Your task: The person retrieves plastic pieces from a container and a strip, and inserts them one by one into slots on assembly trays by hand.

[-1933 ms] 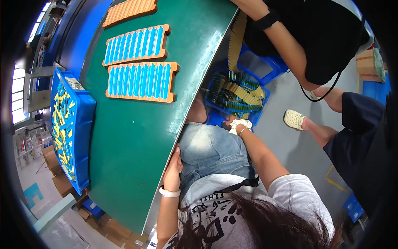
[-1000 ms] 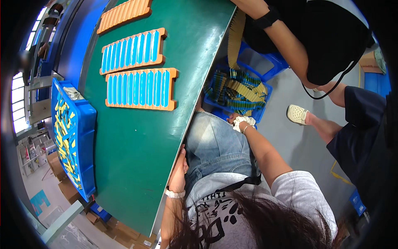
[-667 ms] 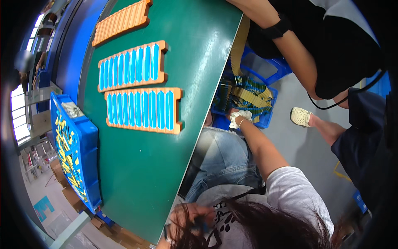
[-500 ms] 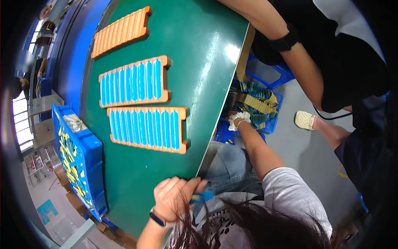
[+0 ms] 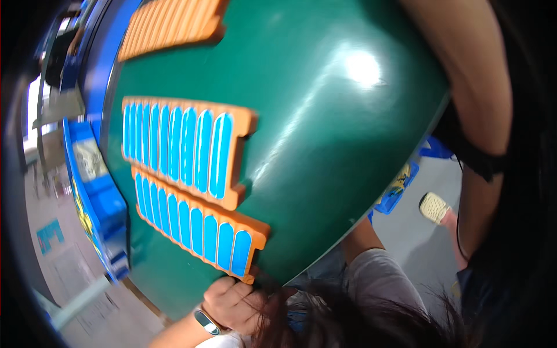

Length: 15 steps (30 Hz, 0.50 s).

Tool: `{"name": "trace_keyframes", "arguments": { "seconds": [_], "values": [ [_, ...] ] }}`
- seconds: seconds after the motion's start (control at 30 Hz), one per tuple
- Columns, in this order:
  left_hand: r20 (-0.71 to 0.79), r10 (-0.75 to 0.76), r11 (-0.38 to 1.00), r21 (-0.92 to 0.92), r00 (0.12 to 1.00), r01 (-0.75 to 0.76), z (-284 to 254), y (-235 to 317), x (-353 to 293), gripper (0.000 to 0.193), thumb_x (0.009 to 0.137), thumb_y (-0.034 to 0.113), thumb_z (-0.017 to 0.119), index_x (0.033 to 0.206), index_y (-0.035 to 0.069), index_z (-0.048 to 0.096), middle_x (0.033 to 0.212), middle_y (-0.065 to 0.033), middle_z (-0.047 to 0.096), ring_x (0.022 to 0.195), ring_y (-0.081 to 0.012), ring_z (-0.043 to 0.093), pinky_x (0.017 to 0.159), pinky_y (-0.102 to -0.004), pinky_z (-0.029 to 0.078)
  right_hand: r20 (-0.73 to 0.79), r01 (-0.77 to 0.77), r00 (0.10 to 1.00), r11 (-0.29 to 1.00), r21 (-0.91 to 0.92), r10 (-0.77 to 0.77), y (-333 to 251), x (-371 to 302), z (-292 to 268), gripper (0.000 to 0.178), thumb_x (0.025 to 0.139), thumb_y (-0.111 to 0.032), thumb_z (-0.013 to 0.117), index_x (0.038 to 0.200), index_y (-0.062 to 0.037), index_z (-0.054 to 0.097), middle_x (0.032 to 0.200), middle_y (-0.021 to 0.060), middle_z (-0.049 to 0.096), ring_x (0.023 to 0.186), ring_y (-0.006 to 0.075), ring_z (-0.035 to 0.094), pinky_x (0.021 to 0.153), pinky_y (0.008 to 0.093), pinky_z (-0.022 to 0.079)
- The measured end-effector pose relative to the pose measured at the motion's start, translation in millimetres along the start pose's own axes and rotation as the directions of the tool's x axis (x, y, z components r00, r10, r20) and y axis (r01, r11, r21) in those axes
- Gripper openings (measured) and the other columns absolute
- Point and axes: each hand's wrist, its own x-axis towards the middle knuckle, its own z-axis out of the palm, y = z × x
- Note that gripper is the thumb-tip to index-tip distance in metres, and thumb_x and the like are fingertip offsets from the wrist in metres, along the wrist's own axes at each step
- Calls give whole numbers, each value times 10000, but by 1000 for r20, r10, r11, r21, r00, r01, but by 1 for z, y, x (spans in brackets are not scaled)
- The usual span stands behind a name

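Note:
My left hand (image 5: 232, 303), with a watch band on its wrist, is by the table's near edge with curled fingers. Hair partly covers it, and what it may hold is hidden. Just beyond its fingers is the corner of an orange grooved rack (image 5: 259, 238) filled with blue round-ended sticks (image 5: 196, 231); whether they touch I cannot tell. A second orange rack (image 5: 243, 124), also with blue sticks (image 5: 188, 145), lies behind it. Farther away is a third orange rack (image 5: 174, 23) with bare grooves. My right forearm (image 5: 361, 236) reaches down past the table edge, its hand out of sight.
The green table (image 5: 325, 156) curves to its edge at the right. A blue bin (image 5: 107, 200) with yellow pieces stands at the left. Another person's arm (image 5: 476, 75) leans in at upper right, above a cream clog (image 5: 434, 207). A blue crate (image 5: 400, 188) sits below the table.
The view has swung, so the racks appear larger and lower. My left hand now appears beside the nearest rack's corner. My right hand, visible earlier at the crate of strips, is out of sight.

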Motion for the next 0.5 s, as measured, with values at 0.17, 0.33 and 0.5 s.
{"name": "trace_keyframes", "arguments": {
  "seconds": [0.17, 0.33, 0.5],
  "values": [
    [-10, 0, 991, -131, 1000, -1, -7, -7, 4, 97, 844, 198, 562, 760, 152, 576, 761, 16, 598, 637, -168, 547, 492, -238, 344, 157, 307, 946, 938, -160, -283, -58, 23, 18, 344, 866, -381, 445, 1113, -185, 582, 1138, 41, 604, 1046, 200, 570, 875, 333, 445],
    [-276, -1, 995, -93, 961, -25, 11, 4, 15, 142, 800, 154, 567, 675, 147, 500, 655, 46, 476, 573, -117, 466, 429, -258, 271, 292, 687, 720, 704, -179, -629, -203, 23, 58, 352, 866, -386, 451, 1124, -181, 577, 1138, 49, 604, 1046, 208, 573, 872, 336, 447],
    [-325, -66, 996, -86, 944, 40, 12, 22, 16, 239, 783, 95, 559, 580, 135, 438, 582, 40, 381, 538, -118, 455, 430, -259, 277, 314, 844, 530, 526, -106, -788, -301, -18, 81, 360, 866, -391, 458, 1135, -178, 571, 1139, 58, 605, 1045, 217, 575, 869, 340, 448]
  ]
}}
